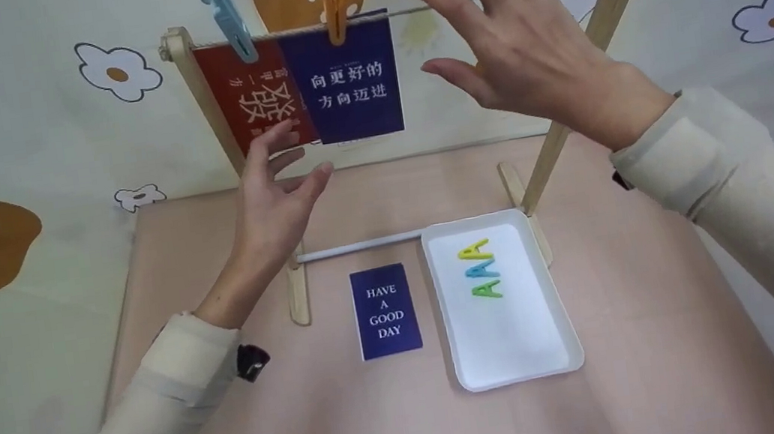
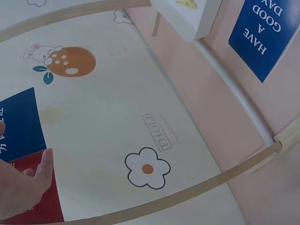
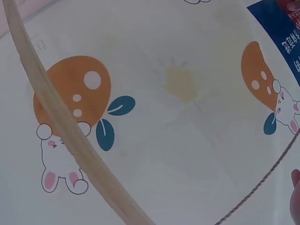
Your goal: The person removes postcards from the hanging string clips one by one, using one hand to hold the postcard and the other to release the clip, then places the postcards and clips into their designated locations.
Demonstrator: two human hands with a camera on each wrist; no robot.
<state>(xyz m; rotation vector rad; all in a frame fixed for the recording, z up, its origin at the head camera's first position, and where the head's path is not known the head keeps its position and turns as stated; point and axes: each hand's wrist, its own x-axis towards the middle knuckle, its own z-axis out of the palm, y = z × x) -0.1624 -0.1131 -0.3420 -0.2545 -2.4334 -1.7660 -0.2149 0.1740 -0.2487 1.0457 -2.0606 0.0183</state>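
A red card point(image 1: 220, 81) with Chinese characters and a blue card point(image 1: 358, 119) hang side by side from a cord point(image 1: 407, 11), overlapping at the edge. A light blue clothespin point(image 1: 229, 23) stands on the cord above the red card, an orange clothespin point(image 1: 336, 12) above the blue one. My left hand point(image 1: 275, 202) is at the red card's lower part, fingers relaxed and overlapping it in the head view; its thumb shows in front of the cards in the left wrist view. My right hand point(image 1: 521, 39) is raised by the cord right of the blue card, fingers spread, holding nothing.
The cord runs between two wooden posts point(image 1: 604, 12) joined low by a white rod point(image 1: 361, 245). On the pink table point(image 1: 293, 412) lie a blue "HAVE A GOOD DAY" card point(image 1: 390, 345) and a white tray point(image 1: 511, 343) with yellow, blue and green clothespins point(image 1: 486, 291).
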